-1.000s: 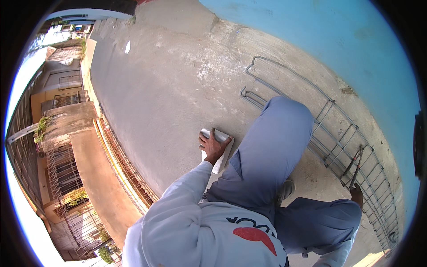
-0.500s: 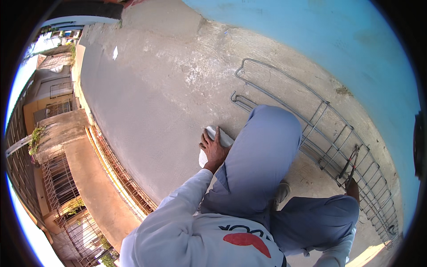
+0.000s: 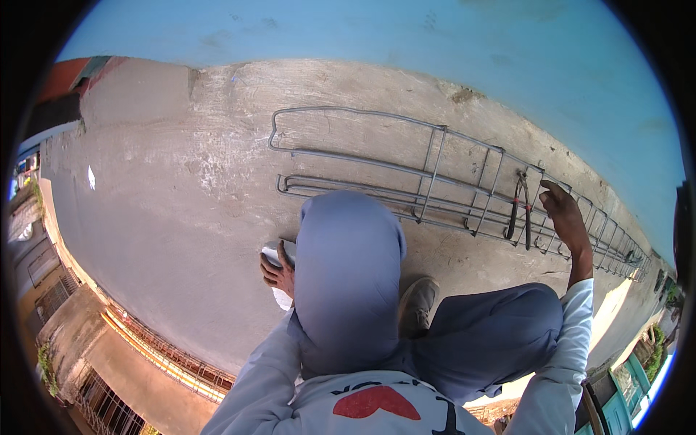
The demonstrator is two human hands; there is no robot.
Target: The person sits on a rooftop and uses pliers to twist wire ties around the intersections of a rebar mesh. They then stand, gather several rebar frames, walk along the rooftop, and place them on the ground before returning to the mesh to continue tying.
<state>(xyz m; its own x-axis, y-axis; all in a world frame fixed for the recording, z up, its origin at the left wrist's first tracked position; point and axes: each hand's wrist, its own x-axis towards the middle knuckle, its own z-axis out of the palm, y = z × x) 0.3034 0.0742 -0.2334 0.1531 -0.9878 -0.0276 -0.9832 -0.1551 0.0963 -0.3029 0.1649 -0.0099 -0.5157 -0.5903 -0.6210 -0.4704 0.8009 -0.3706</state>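
Observation:
My left hand (image 3: 278, 270) is beside my left knee, its fingers bent over a white, flat-looking piece (image 3: 281, 296). The hand and knee hide part of that piece, so its kind is unclear. At the right, my right hand (image 3: 564, 212) is over a long cage of steel reinforcing bars (image 3: 428, 172), fingers bent and apart, nothing visible in them. Just left of that hand, pincers (image 3: 520, 210) with dark red-marked handles rest on the cage, jaws toward the blue wall. Whether my fingertips touch a bar is unclear.
A blue wall (image 3: 348, 36) runs along the far side, behind the cage. Grey concrete (image 3: 159, 239) spreads to the left, with a small white scrap (image 3: 91, 177) on it. My shoe (image 3: 418, 306) is between my bent legs. Barred buildings stand beyond the left edge.
My view has turned toward the right. My right hand has come out from behind my knee and is now apart from the pincers it was beside. My left hand stays at the white piece.

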